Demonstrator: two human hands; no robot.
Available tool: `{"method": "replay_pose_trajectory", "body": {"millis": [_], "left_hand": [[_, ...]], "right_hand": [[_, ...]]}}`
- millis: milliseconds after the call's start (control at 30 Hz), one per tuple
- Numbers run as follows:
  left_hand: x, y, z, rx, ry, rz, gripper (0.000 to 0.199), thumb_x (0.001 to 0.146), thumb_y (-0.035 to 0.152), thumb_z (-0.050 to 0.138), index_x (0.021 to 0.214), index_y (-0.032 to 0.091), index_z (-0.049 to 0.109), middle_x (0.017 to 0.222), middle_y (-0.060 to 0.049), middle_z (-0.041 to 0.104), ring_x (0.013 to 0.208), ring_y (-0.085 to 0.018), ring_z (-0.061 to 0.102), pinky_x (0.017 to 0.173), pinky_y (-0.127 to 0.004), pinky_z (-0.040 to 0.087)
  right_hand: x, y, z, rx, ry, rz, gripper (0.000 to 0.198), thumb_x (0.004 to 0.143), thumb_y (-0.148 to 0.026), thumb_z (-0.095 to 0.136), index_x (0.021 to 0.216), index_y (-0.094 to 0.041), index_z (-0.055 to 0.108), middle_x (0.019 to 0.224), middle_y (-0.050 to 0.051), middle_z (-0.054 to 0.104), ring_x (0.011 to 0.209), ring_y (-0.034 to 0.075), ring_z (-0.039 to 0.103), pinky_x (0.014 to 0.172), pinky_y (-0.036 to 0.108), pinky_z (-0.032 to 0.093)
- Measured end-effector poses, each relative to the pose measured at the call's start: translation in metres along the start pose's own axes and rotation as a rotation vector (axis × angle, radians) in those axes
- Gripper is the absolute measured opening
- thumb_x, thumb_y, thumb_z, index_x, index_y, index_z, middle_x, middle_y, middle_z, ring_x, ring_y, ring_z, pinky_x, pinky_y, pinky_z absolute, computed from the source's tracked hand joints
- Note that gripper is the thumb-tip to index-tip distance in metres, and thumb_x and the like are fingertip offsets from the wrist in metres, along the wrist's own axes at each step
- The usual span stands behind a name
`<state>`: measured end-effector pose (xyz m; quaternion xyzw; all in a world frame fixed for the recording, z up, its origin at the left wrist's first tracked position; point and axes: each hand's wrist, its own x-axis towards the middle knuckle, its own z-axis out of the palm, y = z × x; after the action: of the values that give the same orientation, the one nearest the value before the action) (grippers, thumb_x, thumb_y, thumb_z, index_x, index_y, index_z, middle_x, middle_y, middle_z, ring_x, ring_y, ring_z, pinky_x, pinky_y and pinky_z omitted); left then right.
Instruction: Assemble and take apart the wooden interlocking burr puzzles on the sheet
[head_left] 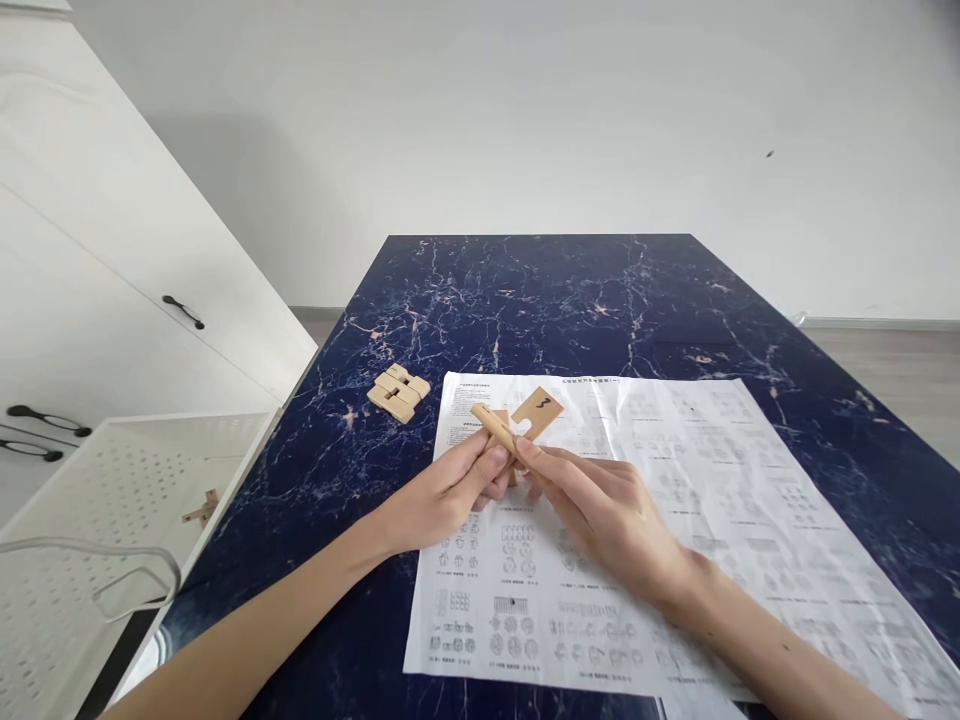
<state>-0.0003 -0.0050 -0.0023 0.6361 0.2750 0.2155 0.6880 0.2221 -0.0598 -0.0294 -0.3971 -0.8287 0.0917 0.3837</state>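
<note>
Over a printed instruction sheet point(645, 630), my left hand point(454, 490) and my right hand point(600, 500) meet, both with closed fingers, around wooden puzzle pieces. A rounded wooden stick point(491, 424) slants across the front, with the left thumb and right fingertips against it. Behind it, a flat wooden puzzle piece point(546, 408) with a dark mark like a 3 and a curved notch sticks up to the right. More wood shows below the fingers; how the pieces join is partly hidden. To the left of the sheet lies an assembled wooden puzzle point(398, 393) with interlocked blocks.
The dark blue marbled table point(525, 300) reaches toward a pale wall. At lower left stands a white perforated surface point(135, 460) with a small wooden puzzle point(201, 508) and a pale curved tube point(112, 545). A white cabinet point(112, 250) with black handles is beyond.
</note>
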Motion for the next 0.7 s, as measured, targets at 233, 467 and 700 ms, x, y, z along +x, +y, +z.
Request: {"method": "replay_pose_trajectory", "body": {"millis": [233,467,700], "left_hand": [[0.002,0.003,0.001,-0.059,0.063,0.035,0.035,0.113,0.054,0.045,0.106,0.020,0.052,0.076,0.007,0.035,0.059,-0.011,0.025,0.052,-0.028,0.025],[0.007,0.003,-0.002,0.113,0.463,0.145,0.035,0.113,0.053,0.046,0.096,0.022,0.045,0.074,0.007,0.041,0.055,-0.009,0.032,0.051,-0.026,0.029],[0.008,-0.005,0.000,0.263,0.505,0.103,0.032,0.114,0.047,0.041,0.096,0.022,0.046,0.077,0.004,0.050,0.061,-0.011,0.043,0.056,-0.025,0.038]], "right_hand": [[0.006,-0.004,0.002,0.008,0.066,0.073,0.045,0.112,-0.018,0.051,0.156,-0.030,0.044,0.102,0.004,0.081,0.068,0.017,0.075,0.056,0.030,0.058],[0.007,-0.004,0.010,-0.013,-0.060,0.181,0.039,0.109,-0.031,0.060,0.146,-0.024,0.052,0.127,0.016,0.068,0.097,0.027,0.074,0.078,0.044,0.066],[0.007,-0.004,0.012,-0.060,-0.216,0.168,0.038,0.107,-0.041,0.066,0.142,-0.025,0.059,0.130,0.016,0.062,0.114,0.033,0.063,0.091,0.051,0.061]]}}
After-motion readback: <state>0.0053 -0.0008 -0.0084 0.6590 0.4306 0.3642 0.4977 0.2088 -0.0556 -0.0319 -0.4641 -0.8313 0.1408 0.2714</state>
